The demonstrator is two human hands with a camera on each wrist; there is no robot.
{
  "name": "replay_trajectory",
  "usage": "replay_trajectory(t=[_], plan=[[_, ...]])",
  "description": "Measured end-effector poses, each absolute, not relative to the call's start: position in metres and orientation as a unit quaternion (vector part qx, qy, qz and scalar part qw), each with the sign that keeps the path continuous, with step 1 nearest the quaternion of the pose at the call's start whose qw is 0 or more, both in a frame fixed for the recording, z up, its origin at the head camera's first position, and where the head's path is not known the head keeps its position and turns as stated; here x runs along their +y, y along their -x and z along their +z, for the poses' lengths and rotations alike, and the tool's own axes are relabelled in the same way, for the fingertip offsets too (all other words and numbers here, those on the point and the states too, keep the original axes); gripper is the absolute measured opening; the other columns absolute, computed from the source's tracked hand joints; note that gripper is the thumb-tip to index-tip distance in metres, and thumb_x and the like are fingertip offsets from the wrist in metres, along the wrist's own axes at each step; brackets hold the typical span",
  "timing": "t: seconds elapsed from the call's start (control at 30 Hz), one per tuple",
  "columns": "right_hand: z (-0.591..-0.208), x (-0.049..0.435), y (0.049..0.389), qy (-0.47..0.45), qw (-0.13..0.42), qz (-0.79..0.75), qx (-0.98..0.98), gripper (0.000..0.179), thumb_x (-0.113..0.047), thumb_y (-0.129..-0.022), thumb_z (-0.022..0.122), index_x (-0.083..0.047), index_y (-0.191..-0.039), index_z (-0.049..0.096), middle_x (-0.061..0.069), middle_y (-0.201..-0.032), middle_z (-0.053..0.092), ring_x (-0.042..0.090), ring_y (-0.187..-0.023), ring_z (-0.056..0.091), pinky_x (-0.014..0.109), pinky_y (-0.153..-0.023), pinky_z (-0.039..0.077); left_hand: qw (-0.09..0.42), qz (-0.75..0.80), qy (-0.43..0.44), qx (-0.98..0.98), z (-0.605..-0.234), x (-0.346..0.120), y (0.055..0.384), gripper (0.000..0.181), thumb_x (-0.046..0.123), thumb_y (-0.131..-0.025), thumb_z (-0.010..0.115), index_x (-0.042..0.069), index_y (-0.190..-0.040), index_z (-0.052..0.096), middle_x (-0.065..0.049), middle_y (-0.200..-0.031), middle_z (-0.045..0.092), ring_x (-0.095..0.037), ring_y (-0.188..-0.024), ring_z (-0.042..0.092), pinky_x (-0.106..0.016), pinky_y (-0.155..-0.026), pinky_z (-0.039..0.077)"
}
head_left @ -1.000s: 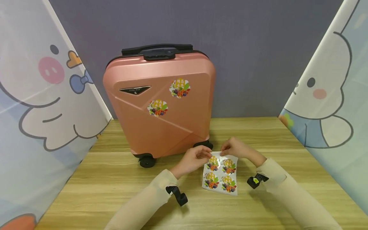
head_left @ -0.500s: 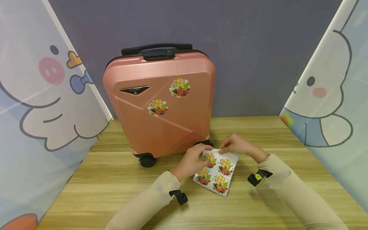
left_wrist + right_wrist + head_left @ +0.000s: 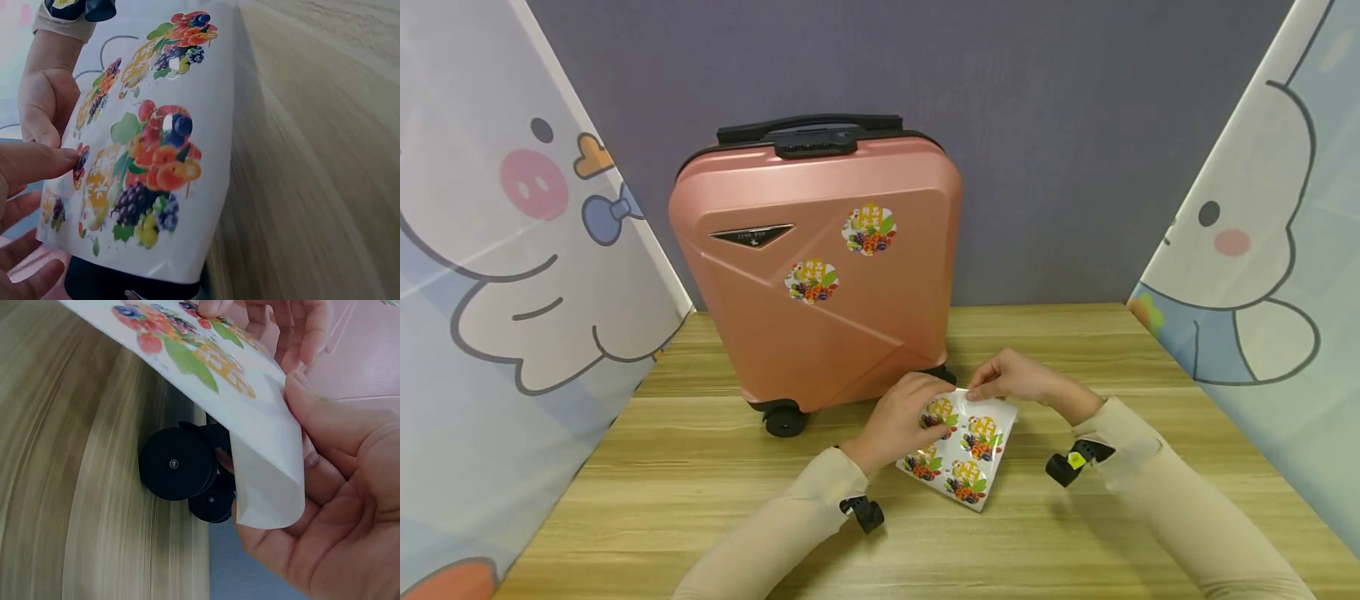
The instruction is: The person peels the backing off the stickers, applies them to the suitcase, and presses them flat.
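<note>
We saw the sticker sheet held between both hands, before the suitcase. The left hand gripped its side, the thumb covering part of one sticker; the right hand pinched its top edge. Fingertips behind the sheet escaped us, and the frame cut off both sleeves.

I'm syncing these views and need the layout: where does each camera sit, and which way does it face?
Head: worn on the head, facing forward and down at the suitcase, sheet and table; left hand, right hand and both sleeves show.
Left wrist: on the left wrist, facing the sheet's printed side; part of the left hand shows near, the right hand beyond.
Right wrist: on the right wrist, facing the sheet's curled edge and suitcase wheels; the right hand shows close, left fingers beyond.
Shared: both wrist views show the sheet and both hands.
</note>
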State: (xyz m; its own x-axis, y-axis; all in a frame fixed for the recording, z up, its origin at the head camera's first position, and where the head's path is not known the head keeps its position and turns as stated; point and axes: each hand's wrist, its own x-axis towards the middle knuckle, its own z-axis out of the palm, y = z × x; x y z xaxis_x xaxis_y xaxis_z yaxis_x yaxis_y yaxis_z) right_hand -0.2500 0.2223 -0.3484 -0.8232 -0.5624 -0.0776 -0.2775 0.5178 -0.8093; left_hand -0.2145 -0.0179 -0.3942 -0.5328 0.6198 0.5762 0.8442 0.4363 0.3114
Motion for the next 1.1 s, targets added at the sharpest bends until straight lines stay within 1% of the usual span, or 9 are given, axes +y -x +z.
replay_trajectory(t=[0.17, 0.33, 0.5, 0.67, 0.87, 1.1], plan=[[-0.3462, 0.2215, 0.2492, 0.243, 0.175, -0.430, 0.852, 0.014, -0.007, -0.090, 0.072, 0.007, -0.092, 0.074, -0.002, -0.074, 0.067, 0.006, -0.059, 0.049, 0.023, -0.056, 0.041, 0.212, -0.285, 0.453, -0.818, -0.3966, -0.0198, 0.2166, 0.050, 0.013, -0.079, 0.086, 0.003, -0.124, 0.066, -0.007, -0.122, 0.066, -0.020, -0.114, 0.059, -0.028, -0.100, 0.046], [-0.3451, 0.2211, 0.2489, 0.244, 0.184, -0.434, 0.848, 0.014, -0.006, -0.091, 0.071, 0.008, -0.093, 0.074, -0.002, -0.074, 0.066, 0.006, -0.060, 0.049, 0.023, -0.056, 0.041, 0.227, -0.296, 0.462, -0.805, -0.3963, -0.0209, 0.2166, 0.044, 0.009, -0.079, 0.085, 0.003, -0.120, 0.069, -0.007, -0.117, 0.068, -0.020, -0.108, 0.064, -0.027, -0.096, 0.049], [-0.3443, 0.2193, 0.2476, 0.252, 0.194, -0.433, 0.843, 0.015, -0.006, -0.092, 0.070, 0.008, -0.093, 0.074, -0.002, -0.074, 0.066, 0.008, -0.060, 0.049, 0.021, -0.055, 0.040, 0.230, -0.302, 0.460, -0.803, -0.3951, -0.0210, 0.2173, 0.036, 0.008, -0.078, 0.085, 0.005, -0.112, 0.072, -0.005, -0.110, 0.071, -0.018, -0.102, 0.066, -0.028, -0.090, 0.051], [-0.3415, 0.2169, 0.2455, 0.251, 0.199, -0.427, 0.846, 0.015, -0.006, -0.093, 0.068, 0.008, -0.093, 0.074, -0.002, -0.073, 0.066, 0.010, -0.061, 0.051, 0.021, -0.055, 0.042, 0.235, -0.313, 0.449, -0.803, -0.3939, -0.0206, 0.2197, 0.028, 0.007, -0.076, 0.086, 0.007, -0.102, 0.074, -0.003, -0.101, 0.073, -0.016, -0.094, 0.068, -0.030, -0.085, 0.053], [-0.3404, 0.2145, 0.2446, 0.257, 0.201, -0.418, 0.848, 0.014, -0.006, -0.093, 0.068, 0.007, -0.092, 0.074, -0.003, -0.072, 0.064, 0.011, -0.063, 0.051, 0.022, -0.055, 0.044, 0.255, -0.307, 0.440, -0.805, -0.3933, -0.0221, 0.2209, 0.022, 0.007, -0.074, 0.088, 0.010, -0.091, 0.075, 0.000, -0.090, 0.075, -0.012, -0.079, 0.067, -0.028, -0.073, 0.051], [-0.3415, 0.2135, 0.2451, 0.268, 0.185, -0.414, 0.850, 0.012, -0.005, -0.089, 0.071, 0.006, -0.090, 0.075, -0.003, -0.072, 0.066, 0.008, -0.061, 0.050, 0.022, -0.056, 0.044, 0.245, -0.323, 0.434, -0.804, -0.3950, -0.0228, 0.2202, 0.022, 0.007, -0.073, 0.089, 0.010, -0.087, 0.073, 0.000, -0.086, 0.074, -0.011, -0.074, 0.065, -0.027, -0.072, 0.050]])
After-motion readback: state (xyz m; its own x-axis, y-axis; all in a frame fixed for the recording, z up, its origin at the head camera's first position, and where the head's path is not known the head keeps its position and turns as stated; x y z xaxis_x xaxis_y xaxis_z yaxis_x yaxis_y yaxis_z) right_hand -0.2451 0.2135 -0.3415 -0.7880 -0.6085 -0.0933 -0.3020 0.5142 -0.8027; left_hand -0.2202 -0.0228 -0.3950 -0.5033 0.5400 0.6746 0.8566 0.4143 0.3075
